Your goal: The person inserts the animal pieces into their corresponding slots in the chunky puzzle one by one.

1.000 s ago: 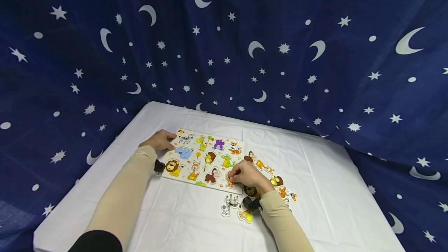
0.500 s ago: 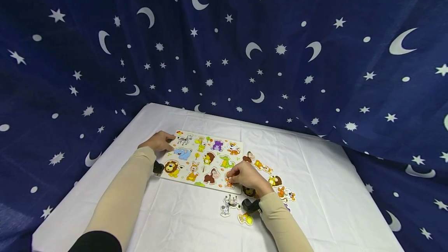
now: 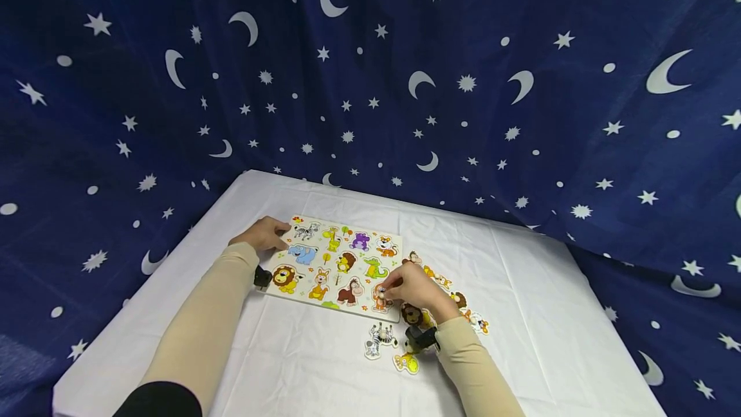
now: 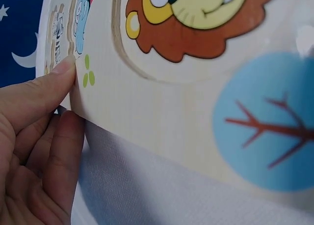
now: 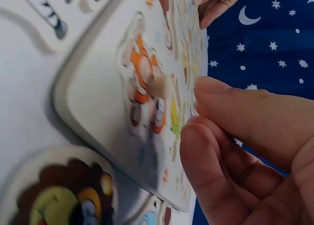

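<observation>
The animal puzzle board (image 3: 360,269) lies on the white cloth. My left hand (image 3: 263,233) grips its left edge, with the thumb (image 4: 61,72) on top and fingers at the underside in the left wrist view. An orange animal puzzle piece (image 3: 380,301) sits at the front right slot, its wooden peg (image 5: 161,86) standing up. My right hand (image 3: 417,285) hovers just beside that peg; in the right wrist view a gap shows between peg and fingertips (image 5: 203,87). The thumb and index finger are close together, holding nothing.
Loose pieces lie right of and in front of the board: a zebra (image 3: 380,340), a giraffe (image 3: 407,363), a lion (image 3: 412,314) partly under the wrist camera (image 3: 421,338), and several others, such as a kangaroo (image 3: 437,277). A dark star-patterned curtain (image 3: 370,82) hangs behind the table.
My right hand has let go of the orange animal piece's peg and shifted slightly to the right. The left hand keeps its grip on the board.
</observation>
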